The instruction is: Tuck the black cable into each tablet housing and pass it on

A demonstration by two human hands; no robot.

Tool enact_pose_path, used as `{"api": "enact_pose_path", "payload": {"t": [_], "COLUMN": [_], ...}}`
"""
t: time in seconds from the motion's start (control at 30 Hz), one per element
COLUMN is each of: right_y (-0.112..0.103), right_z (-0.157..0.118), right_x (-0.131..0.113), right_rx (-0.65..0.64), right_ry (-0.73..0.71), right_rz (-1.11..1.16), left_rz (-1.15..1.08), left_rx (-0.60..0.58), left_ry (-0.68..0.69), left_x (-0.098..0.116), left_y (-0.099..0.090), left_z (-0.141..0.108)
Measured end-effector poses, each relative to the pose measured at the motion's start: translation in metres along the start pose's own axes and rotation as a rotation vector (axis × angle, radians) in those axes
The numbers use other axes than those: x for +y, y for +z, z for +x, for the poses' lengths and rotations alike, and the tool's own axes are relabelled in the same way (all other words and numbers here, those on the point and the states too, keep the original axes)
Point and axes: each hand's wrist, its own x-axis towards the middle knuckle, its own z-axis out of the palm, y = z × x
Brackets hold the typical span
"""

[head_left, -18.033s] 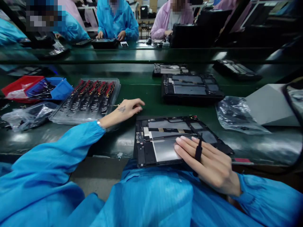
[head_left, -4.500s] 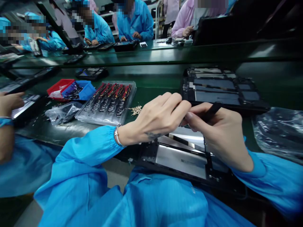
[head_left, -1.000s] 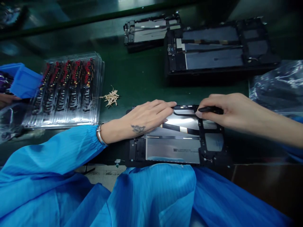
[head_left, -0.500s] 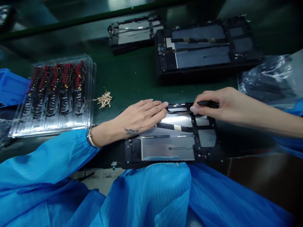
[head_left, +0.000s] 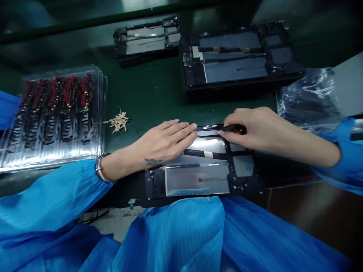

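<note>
The right hand (head_left: 261,126) is clamped on a slim black pen-like tool (head_left: 237,129) at the far rim of a flat black-framed device with silver panels (head_left: 197,181), at the green bench's (head_left: 153,98) near edge; the left hand (head_left: 164,144) lies flat on it, gripping nothing. Light, low tool pressure beside the thin cable (head_left: 210,135), with the left palm steadying, seems wisest. The small dark print (head_left: 208,180) on the near panel is unreadable; no brand shows.
</note>
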Motion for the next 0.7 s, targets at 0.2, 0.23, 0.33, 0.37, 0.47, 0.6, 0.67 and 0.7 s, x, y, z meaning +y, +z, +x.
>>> {"api": "enact_pose_path", "payload": {"t": [0.2,0.23,0.33,0.37,0.47,0.6,0.67,0.7], "right_y": [0.0,0.0,0.0,0.0,0.0,0.001,0.002,0.002], "right_z": [0.002,0.002,0.002,0.002,0.002,0.003,0.005,0.005], "right_x": [0.0,0.0,0.0,-0.001,-0.002,-0.005,-0.004,-0.002], "right_rx": [-0.035,-0.038,-0.047,-0.049,-0.049,-0.051,-0.05,-0.047], "right_ry": [0.026,0.03,0.041,0.044,0.051,0.062,0.065,0.062], "right_rz": [-0.031,-0.033,-0.044,-0.049,-0.062,-0.073,-0.074,-0.077], "left_rz": [-0.021,-0.021,-0.017,-0.015,-0.001,0.024,0.027,0.025], "left_rx": [0.013,0.019,0.028,0.028,0.019,0.003,-0.019,-0.044], "left_ry": [0.001,0.0,-0.006,-0.006,0.001,0.012,0.009,0.001], "left_x": [0.001,0.001,0.002,0.002,0.003,0.003,0.003,0.003], "left_y": [0.0,0.0,0.001,0.001,0.0,-0.003,-0.003,-0.003], "left_z": [0.001,0.001,0.001,0.001,0.002,0.006,0.011,0.014]}}
